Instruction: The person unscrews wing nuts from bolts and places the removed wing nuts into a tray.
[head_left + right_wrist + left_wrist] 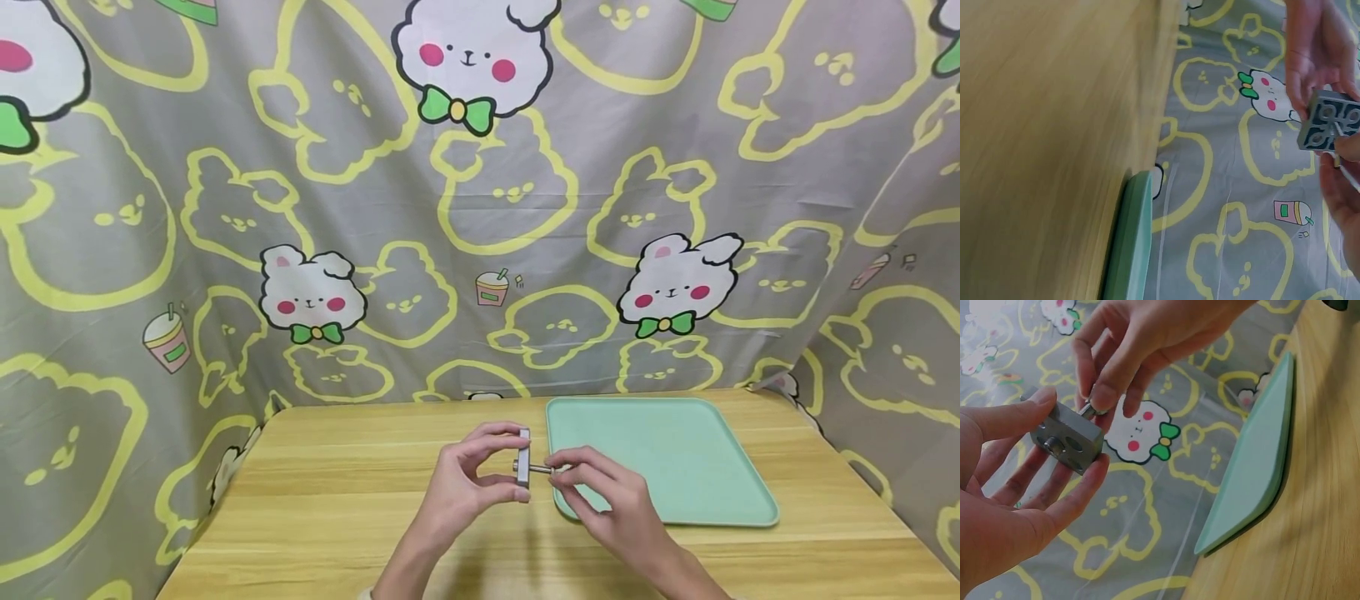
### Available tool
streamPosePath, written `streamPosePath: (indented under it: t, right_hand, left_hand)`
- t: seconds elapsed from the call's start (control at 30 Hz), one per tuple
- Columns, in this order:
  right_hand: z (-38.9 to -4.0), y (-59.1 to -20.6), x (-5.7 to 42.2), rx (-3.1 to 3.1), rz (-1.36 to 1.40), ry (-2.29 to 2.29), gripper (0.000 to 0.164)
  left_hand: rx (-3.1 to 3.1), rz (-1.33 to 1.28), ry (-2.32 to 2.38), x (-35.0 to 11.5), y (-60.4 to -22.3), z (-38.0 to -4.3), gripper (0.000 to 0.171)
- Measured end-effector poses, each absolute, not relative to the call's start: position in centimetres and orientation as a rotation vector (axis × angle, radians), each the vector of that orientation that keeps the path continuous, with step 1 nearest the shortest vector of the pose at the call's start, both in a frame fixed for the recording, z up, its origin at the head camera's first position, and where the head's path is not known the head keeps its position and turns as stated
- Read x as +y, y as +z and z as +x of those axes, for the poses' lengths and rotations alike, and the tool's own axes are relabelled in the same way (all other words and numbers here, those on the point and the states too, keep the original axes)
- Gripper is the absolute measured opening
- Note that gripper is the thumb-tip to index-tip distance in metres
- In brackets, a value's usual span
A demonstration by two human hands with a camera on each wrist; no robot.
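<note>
Above the table, my left hand (pixel 461 483) holds a small grey rectangular metal block (pixel 523 457) between its thumb and fingertips. The left wrist view shows round holes in the block's face (pixel 1071 439), with a short round metal end (pixel 1054 445) standing out of one. From the opposite face sticks a thin metal rod (pixel 540 469), whose outer part my right hand (pixel 618 492) pinches between thumb and fingers. In the right wrist view, that side of the block (pixel 1325 122) carries ring-shaped raised patterns, partly covered by the right fingertips.
A pale green tray (pixel 660 458) lies on the wooden table (pixel 337 508), right of centre and just beyond the right hand. Grey patterned cloth (pixel 420 200) hangs behind the table and along both sides.
</note>
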State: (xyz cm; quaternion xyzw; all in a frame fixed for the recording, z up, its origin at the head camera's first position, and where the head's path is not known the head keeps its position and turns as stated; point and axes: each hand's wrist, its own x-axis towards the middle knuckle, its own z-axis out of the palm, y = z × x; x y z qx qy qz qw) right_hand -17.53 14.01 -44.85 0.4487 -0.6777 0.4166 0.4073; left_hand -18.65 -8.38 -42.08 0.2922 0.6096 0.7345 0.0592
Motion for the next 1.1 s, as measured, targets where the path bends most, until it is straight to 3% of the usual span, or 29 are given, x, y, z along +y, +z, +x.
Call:
streamPosePath:
  t: [0.27,0.5,0.67,0.8,0.9,1.1]
  right_hand:
    - [-17.5,-44.1,13.6,-1.597,1.169,0.823,0.017]
    - [-17.3,-44.2,13.5,-1.626,1.152,1.036,0.005]
    - [-16.9,-44.8,14.1,-1.825,0.925,1.405,0.027]
    - [-16.6,-44.6,14.6,-2.033,0.577,1.889,0.020]
    - [-16.7,-44.2,15.0,-2.112,0.355,2.220,0.032]
    - [-16.9,-43.9,15.4,-2.165,0.239,2.602,0.043]
  left_hand:
    - [1.837,0.881,2.226,-8.4,-41.9,-18.7,0.049]
    - [1.878,0.859,2.214,-8.5,-41.8,-18.6,0.048]
    - [1.926,0.861,2.202,-8.3,-41.8,-18.5,0.047]
    - [1.976,0.854,2.177,-8.1,-41.8,-18.4,0.047]
    - [2.003,0.850,2.164,-7.9,-41.8,-18.3,0.047]
    - [2.043,0.888,2.126,-7.8,-42.0,-18.2,0.047]
